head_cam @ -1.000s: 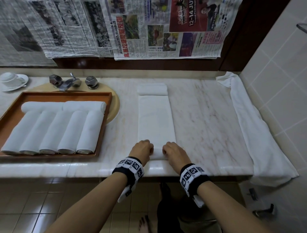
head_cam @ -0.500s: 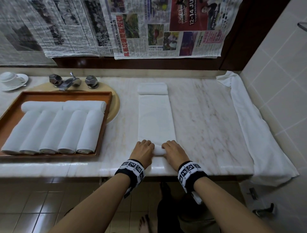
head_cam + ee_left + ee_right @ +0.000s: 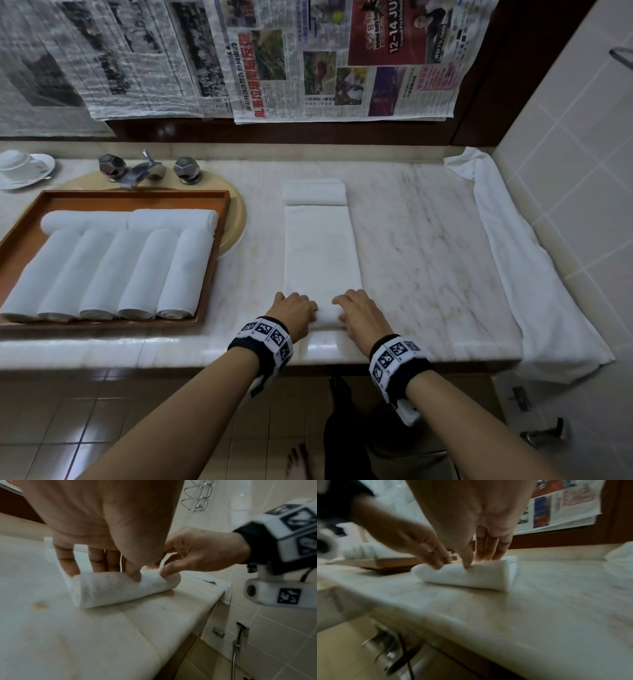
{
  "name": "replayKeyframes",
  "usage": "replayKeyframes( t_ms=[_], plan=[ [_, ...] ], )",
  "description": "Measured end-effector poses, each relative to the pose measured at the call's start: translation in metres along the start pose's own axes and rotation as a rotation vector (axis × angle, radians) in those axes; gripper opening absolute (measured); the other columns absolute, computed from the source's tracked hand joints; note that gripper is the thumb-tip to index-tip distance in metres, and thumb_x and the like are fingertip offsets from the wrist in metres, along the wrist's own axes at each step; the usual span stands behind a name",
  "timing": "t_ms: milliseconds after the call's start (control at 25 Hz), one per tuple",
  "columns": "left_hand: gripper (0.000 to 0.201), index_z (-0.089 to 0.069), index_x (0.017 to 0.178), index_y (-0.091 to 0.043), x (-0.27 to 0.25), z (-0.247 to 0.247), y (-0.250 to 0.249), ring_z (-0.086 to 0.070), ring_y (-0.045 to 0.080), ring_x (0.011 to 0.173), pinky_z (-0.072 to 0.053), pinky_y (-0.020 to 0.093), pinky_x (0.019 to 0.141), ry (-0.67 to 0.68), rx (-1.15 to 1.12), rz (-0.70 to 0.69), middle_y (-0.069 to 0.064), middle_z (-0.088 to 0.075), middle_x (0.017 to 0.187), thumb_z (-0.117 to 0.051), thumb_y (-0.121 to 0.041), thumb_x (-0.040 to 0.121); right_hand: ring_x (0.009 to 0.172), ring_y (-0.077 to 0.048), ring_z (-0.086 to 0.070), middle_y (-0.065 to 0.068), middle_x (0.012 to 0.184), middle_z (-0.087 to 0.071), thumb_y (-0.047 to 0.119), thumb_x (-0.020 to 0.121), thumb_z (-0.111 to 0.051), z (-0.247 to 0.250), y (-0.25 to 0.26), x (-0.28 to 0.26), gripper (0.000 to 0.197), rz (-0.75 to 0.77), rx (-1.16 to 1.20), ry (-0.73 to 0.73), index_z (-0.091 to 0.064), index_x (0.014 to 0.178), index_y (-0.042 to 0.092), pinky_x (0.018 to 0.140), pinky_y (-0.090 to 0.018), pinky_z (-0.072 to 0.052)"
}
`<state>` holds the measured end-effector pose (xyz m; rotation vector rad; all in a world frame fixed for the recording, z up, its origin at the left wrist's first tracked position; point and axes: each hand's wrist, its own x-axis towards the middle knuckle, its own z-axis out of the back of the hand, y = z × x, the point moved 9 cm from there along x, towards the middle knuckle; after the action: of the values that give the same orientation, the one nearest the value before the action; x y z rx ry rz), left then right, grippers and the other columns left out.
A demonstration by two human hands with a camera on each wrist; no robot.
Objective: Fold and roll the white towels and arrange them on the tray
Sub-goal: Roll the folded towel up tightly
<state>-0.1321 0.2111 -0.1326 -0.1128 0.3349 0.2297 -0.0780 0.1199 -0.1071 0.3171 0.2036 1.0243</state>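
Newspaper (image 3: pixel 404 51) ad reads "12–14 JU" and "RM70,000".

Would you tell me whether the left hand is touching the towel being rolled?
Touching: the left wrist view shows the left hand's fingers curled over the towel roll.

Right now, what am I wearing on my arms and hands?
Both forearms are bare, with no sleeves or gloves. Each wrist carries a black band ringed with white blocks printed with black square markers; the other sits on the right wrist. A white camera pod with its own marker hangs under the right band, with a thin dark cable beside it.
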Motion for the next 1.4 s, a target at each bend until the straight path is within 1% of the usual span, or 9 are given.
replayKeyframes(
  t_ms=[160,400,480,600,760,880,1000,1200,1400],
  plan=[
    [0.021,-0.058,0.11,-0.013,0.004,0.002,0.0,-0.051,0.025,0.111,-0.035,0.04,0.094,0.045,0.021,0.043,0.006,-0.059,0.115,-0.042,-0.011,0.096,0.068,-0.02,-0.059,-0.005,0.079,-0.062,0.002,0.048,-0.084,-0.018,0.031,-0.01,0.035,0.132,-0.182,0.0,-0.067,0.078,0.01,0.056,-0.028,-0.05],
    [0.024,-0.062,0.116,-0.012,-0.008,0.017,-0.008,-0.05,0.023,0.112,-0.042,0.031,0.092,-0.267,-0.146,-0.014,0.005,-0.058,0.119,-0.047,-0.016,0.098,0.089,-0.025,-0.062,-0.01,0.095,-0.064,0.002,0.067,-0.078,-0.012,0.02,0.003,0.033,0.078,-0.14,0.043,-0.068,0.098,0.004,0.077,-0.03,-0.053],
    [0.018,-0.067,0.107,-0.009,-0.02,0.02,-0.014,-0.055,0.026,0.105,-0.048,0.031,0.087,-0.355,-0.179,-0.066,0.007,-0.061,0.112,-0.059,-0.012,0.091,0.11,-0.025,-0.052,-0.009,0.114,-0.059,0.0,0.087,-0.053,-0.015,0.014,0.011,0.028,0.036,-0.095,0.132,-0.062,0.114,0.005,0.091,-0.031,-0.043],
    [0.022,-0.07,0.087,-0.011,-0.035,0.013,-0.017,-0.062,0.022,0.083,-0.052,0.026,0.066,-0.5,-0.229,-0.153,0.004,-0.066,0.091,-0.077,-0.006,0.067,0.11,-0.024,-0.05,-0.007,0.113,-0.058,0.002,0.091,-0.045,-0.02,0.007,0.013,0.026,0.022,-0.031,0.212,-0.063,0.109,0.007,0.09,-0.03,-0.04],
    [0.026,-0.07,0.095,-0.007,-0.031,-0.002,-0.008,-0.057,0.022,0.089,-0.053,0.026,0.068,-0.46,-0.368,-0.169,0.007,-0.065,0.094,-0.055,-0.001,0.075,0.116,-0.029,-0.05,-0.011,0.123,-0.053,0.009,0.086,-0.062,-0.028,0.017,-0.002,0.042,0.025,-0.099,0.123,-0.055,0.127,0.002,0.101,-0.034,-0.041],
    [0.039,-0.068,0.111,-0.001,-0.014,0.0,-0.004,-0.058,0.032,0.1,-0.05,0.032,0.086,-0.347,-0.389,-0.139,0.014,-0.064,0.106,-0.053,0.012,0.078,0.098,-0.027,-0.063,-0.011,0.107,-0.063,0.022,0.056,-0.089,-0.037,0.023,-0.011,0.065,0.024,-0.198,0.068,-0.066,0.114,0.003,0.09,-0.037,-0.053],
    [0.041,-0.061,0.123,-0.002,-0.005,0.006,-0.004,-0.051,0.029,0.111,-0.041,0.03,0.098,-0.318,-0.372,-0.124,0.014,-0.059,0.118,-0.047,0.009,0.087,0.093,-0.025,-0.064,-0.009,0.102,-0.065,0.011,0.055,-0.085,-0.029,0.018,-0.002,0.057,0.043,-0.145,0.02,-0.067,0.109,0.006,0.087,-0.034,-0.055],
    [0.035,-0.065,0.109,-0.004,-0.036,0.007,-0.014,-0.051,0.021,0.097,-0.045,0.024,0.084,-0.533,-0.462,-0.17,0.01,-0.061,0.102,-0.067,0.003,0.074,0.114,-0.024,-0.043,-0.007,0.122,-0.05,-0.005,0.086,-0.045,-0.025,0.009,0.009,0.046,0.025,-0.009,0.141,-0.051,0.129,0.01,0.097,-0.029,-0.033],
    [0.05,-0.065,0.107,-0.002,-0.025,-0.006,-0.008,-0.049,0.022,0.095,-0.045,0.028,0.087,-0.459,-0.47,-0.156,0.013,-0.063,0.099,-0.063,0.016,0.06,0.101,-0.026,-0.057,-0.008,0.11,-0.059,-0.001,0.066,-0.064,-0.024,0.016,-0.008,0.051,0.036,-0.126,0.013,-0.061,0.116,0.007,0.094,-0.036,-0.049]
  ],
)
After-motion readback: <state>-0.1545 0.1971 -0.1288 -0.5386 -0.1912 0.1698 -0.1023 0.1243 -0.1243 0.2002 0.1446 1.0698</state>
